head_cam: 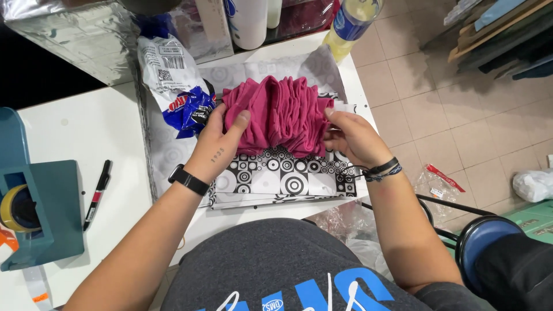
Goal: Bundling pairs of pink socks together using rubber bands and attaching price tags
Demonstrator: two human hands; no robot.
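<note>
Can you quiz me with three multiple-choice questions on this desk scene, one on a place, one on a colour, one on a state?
1. Where does the marker pen lie?
A. left of the left hand
B. on the cloth
C. on the floor

2. What colour is the folded cloth?
A. green
B. magenta
C. white

3. How do the hands meet the cloth?
A. both grip it
B. only the right hand
C. neither

Answers: A, the pen lies on the white table near the tape dispenser; B, it is deep pink; A, fingers pinch both ends.
</note>
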